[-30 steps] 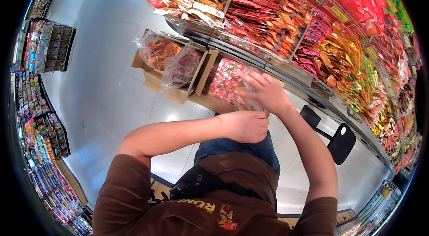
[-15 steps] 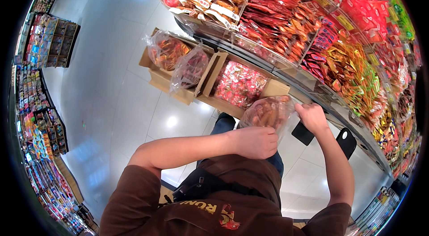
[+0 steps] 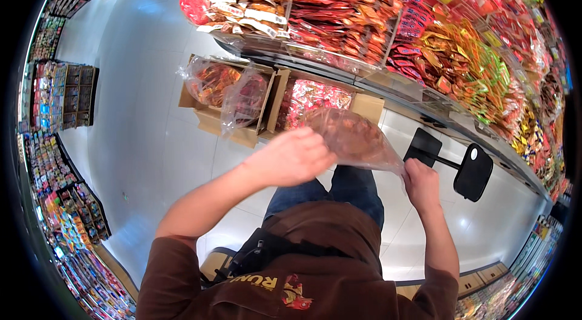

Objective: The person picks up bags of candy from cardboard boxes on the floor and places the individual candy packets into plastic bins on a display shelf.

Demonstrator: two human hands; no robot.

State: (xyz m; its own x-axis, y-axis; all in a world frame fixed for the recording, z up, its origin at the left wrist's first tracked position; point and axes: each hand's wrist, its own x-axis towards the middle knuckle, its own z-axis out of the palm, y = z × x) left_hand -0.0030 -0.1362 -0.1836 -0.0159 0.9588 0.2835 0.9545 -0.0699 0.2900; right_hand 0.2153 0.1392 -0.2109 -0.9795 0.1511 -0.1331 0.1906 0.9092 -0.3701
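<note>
A clear plastic bag (image 3: 354, 138) of brown packets is stretched at a slant in front of my legs, partly over an open carton. My right hand (image 3: 422, 182) is closed around the gathered, narrow end of the bag. At its other end my left hand (image 3: 294, 159) is curled against the near side, fingers bent and partly hidden, gripping the plastic. Beneath the bag, the carton (image 3: 370, 108) holds red and pink wrapped packets (image 3: 315, 97). Left of it, another open carton (image 3: 209, 121) contains two clear bags, one of orange-red packets (image 3: 215, 82) and one of dark red packets (image 3: 247, 99).
A display shelf with clear bins (image 3: 339, 56) of packaged snacks runs along the far and right sides. Right of my right hand, a black flat-plated object with a bar (image 3: 473, 171) stands by the shelf base. More stocked shelves (image 3: 63, 96) line the left, across a pale tiled floor.
The bag has swung to a more level, stretched position farther over the carton. My left hand moved left and away from me; my right hand came lower. The whole view shifted slightly.
</note>
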